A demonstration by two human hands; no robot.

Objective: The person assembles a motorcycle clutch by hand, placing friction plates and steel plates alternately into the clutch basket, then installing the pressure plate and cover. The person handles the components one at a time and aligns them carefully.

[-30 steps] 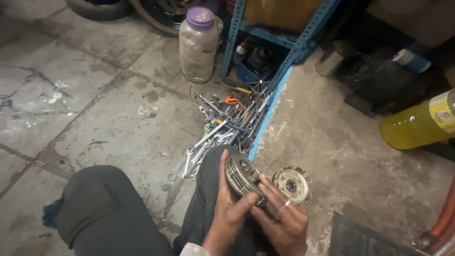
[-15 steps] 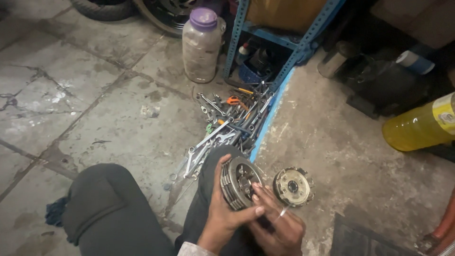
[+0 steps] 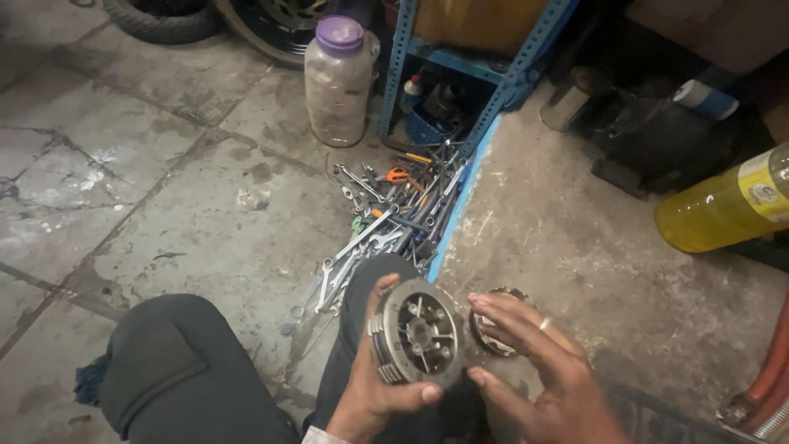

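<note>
Head view shows the left hand [image 3: 374, 393] pinching a round clutch pack [image 3: 417, 333] between thumb and fingers, its face tilted up. Just beside it, the right hand [image 3: 542, 378] hovers with fingers [image 3: 501, 316] spread, holding nothing. A steadier hold would come from cupping the rim, fingertips clear of the plate edges.

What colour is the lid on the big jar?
Purple. The lid tops the cloudy plastic jar standing on the floor, seen in the head view.
</note>
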